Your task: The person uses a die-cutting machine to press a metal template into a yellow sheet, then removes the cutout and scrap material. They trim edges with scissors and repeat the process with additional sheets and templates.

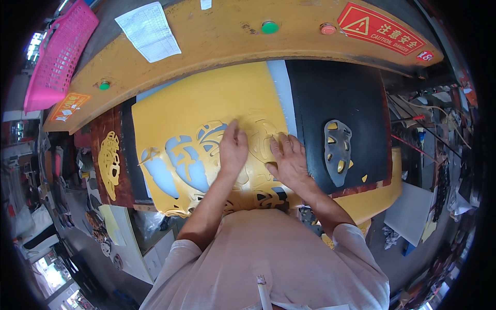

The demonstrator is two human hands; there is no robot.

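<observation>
A yellow sheet [206,93] of flexible-looking material lies across the work surface, with several shaped openings cut through its nearer part. Flat on the sheet, near its middle, rests my left hand [235,151], its fingers stretched out and pointing away from me. My right hand [291,159] touches the sheet's right part with fingers spread. Between the hands, cut outlines of a rounded piece [260,142] show in the sheet. To the right, a dark, long cutting die [338,155] with yellow bits in its openings lies on a black board [330,88].
Several yellow cut-out pieces [109,164] lie at the left end of the surface. An orange-yellow machine beam [222,39] with green and red buttons spans the far side. A pink basket [59,57] hangs at far left. Small yellow scraps [365,178] lie near the die.
</observation>
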